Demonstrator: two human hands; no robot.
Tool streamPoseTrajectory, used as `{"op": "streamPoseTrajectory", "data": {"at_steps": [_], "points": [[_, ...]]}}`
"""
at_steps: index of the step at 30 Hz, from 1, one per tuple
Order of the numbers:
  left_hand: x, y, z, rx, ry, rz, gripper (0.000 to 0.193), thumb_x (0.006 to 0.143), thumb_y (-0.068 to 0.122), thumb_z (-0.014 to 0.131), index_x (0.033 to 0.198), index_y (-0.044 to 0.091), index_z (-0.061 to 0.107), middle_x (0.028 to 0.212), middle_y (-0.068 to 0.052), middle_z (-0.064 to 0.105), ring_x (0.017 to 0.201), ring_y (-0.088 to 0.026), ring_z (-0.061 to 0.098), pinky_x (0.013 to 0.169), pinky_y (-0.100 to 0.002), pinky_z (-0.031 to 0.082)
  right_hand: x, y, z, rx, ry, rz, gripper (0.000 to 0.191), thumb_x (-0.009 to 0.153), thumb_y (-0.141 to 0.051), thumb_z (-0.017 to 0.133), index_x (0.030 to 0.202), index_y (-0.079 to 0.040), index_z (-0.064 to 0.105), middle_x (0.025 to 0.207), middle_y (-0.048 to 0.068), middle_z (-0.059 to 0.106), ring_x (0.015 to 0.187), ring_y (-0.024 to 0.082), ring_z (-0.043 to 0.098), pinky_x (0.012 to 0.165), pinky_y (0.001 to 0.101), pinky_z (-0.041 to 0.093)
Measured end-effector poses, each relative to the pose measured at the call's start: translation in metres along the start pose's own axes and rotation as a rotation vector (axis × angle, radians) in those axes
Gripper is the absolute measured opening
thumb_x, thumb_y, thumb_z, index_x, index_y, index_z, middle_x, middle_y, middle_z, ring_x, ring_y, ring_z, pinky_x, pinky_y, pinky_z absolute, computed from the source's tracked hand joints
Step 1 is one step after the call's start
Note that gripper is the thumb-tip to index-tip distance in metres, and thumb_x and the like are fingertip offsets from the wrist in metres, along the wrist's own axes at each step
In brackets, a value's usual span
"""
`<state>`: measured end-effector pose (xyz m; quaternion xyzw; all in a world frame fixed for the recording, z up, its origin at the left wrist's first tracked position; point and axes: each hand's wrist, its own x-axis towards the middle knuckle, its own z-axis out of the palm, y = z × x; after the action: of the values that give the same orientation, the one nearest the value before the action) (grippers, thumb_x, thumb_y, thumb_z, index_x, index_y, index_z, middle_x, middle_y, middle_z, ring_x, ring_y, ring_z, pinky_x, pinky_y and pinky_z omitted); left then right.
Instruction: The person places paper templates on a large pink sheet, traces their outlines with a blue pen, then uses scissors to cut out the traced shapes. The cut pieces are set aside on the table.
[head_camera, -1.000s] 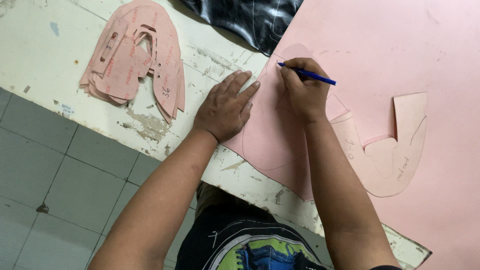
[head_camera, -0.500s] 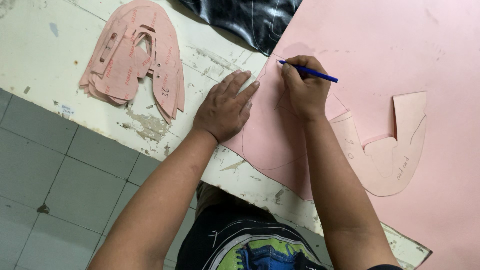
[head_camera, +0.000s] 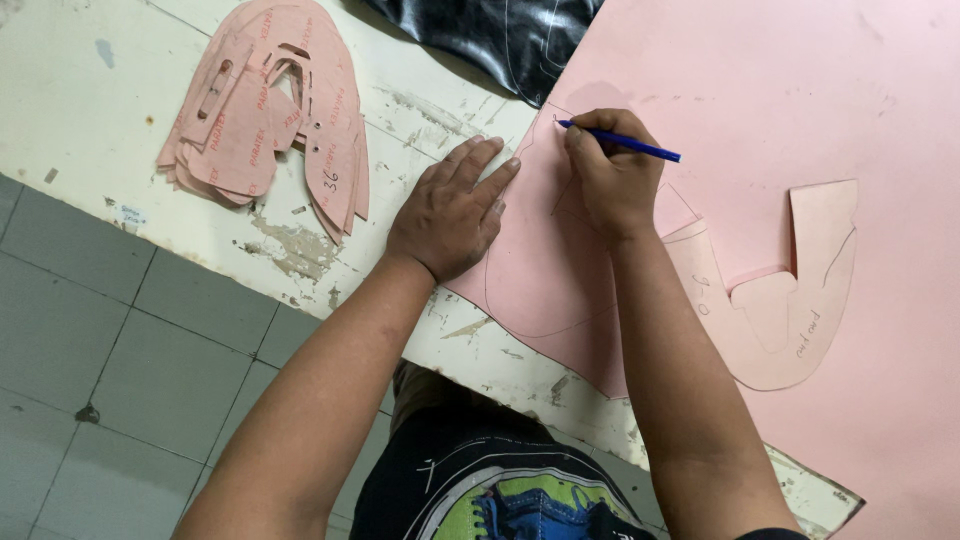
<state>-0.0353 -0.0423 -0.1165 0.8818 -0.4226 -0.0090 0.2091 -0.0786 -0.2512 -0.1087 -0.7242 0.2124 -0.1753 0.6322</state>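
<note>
Looking down from your head camera, your right hand (head_camera: 612, 175) has its fingers closed around a blue pen (head_camera: 622, 143), the tip touching the big pink sheet (head_camera: 780, 90) near its left edge, on a drawn outline. Your left hand (head_camera: 452, 212) lies flat, fingers stretched and close together, holding nothing, pressing on the sheet's edge and the worn white table (head_camera: 90, 110). The paint is chipped and scuffed. A stack of pink pattern pieces (head_camera: 268, 115) sits well to the left; a cut pink template (head_camera: 790, 300) lies on the sheet at right. Dark glossy material (head_camera: 490, 35) lies at the top. Grey floor tiles (head_camera: 90, 380) show below the table.
</note>
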Motion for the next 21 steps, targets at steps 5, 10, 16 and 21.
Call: {"op": "streamPoseTrajectory", "data": {"at_steps": [5, 10, 16, 21], "points": [[0.003, 0.003, -0.004, -0.005, 0.006, -0.001, 0.049, 0.097, 0.028, 0.058, 0.145, 0.019, 0.057, 0.154, -0.008, 0.044, 0.145, -0.026, 0.039, 0.116, -0.044, 0.039, -0.001, -0.006, 0.004, 0.024, 0.032, -0.051, 0.007, 0.096, 0.001, 0.071, 0.102, -0.001, 0.067, 0.088, 0.004, 0.070, 0.077, 0.008, 0.065, 0.068, 0.0217, 0.054], [0.007, 0.007, -0.011, 0.006, -0.015, -0.020, 0.050, 0.096, 0.032, 0.058, 0.144, 0.019, 0.056, 0.153, -0.009, 0.043, 0.144, -0.027, 0.038, 0.115, -0.046, 0.037, 0.001, -0.014, 0.005, -0.025, 0.024, -0.078, 0.007, 0.097, 0.001, 0.072, 0.101, 0.000, 0.067, 0.090, 0.004, 0.070, 0.079, 0.008, 0.065, 0.069, 0.0213, 0.055], [0.012, 0.011, -0.018, -0.041, -0.044, -0.031, 0.051, 0.097, 0.034, 0.059, 0.145, 0.020, 0.055, 0.154, -0.008, 0.043, 0.146, -0.027, 0.036, 0.116, -0.046, 0.036, 0.002, -0.021, 0.006, -0.033, 0.038, -0.061, 0.008, 0.097, 0.001, 0.072, 0.100, 0.000, 0.066, 0.089, 0.005, 0.068, 0.076, 0.009, 0.063, 0.066, 0.0218, 0.052], [0.018, 0.016, -0.021, -0.032, -0.071, -0.038, 0.053, 0.096, 0.038, 0.060, 0.146, 0.021, 0.054, 0.156, -0.007, 0.041, 0.147, -0.027, 0.035, 0.117, -0.045, 0.035, 0.006, -0.027, -0.001, 0.110, -0.008, -0.043, 0.008, 0.096, 0.003, 0.069, 0.102, 0.000, 0.065, 0.094, 0.007, 0.070, 0.082, 0.010, 0.067, 0.074, 0.0246, 0.058]]}}
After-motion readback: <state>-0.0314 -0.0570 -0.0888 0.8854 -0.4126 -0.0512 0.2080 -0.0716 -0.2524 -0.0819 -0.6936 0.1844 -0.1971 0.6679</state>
